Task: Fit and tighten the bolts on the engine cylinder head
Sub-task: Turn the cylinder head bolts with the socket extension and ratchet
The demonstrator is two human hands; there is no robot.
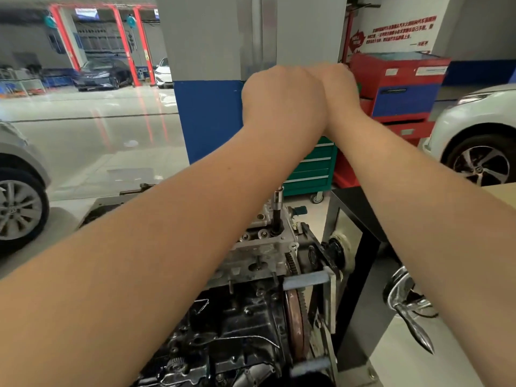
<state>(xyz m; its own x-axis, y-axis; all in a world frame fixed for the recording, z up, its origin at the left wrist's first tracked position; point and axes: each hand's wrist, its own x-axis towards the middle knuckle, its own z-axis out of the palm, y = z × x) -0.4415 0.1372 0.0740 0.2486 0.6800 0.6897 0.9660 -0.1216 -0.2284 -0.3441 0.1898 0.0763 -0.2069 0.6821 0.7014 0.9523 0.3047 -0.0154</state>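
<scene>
Both arms reach forward, left hand [282, 99] and right hand [336, 82] fisted, pressed side by side.

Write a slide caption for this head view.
Both hands raised together above a socket extension standing in the cylinder head.

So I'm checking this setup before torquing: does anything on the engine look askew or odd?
Nothing looks damaged or spilled. The socket extension stands nearly upright in the cylinder head. Both hands are raised together above it, fingers hidden from the camera, so what they grip cannot be seen.
</scene>
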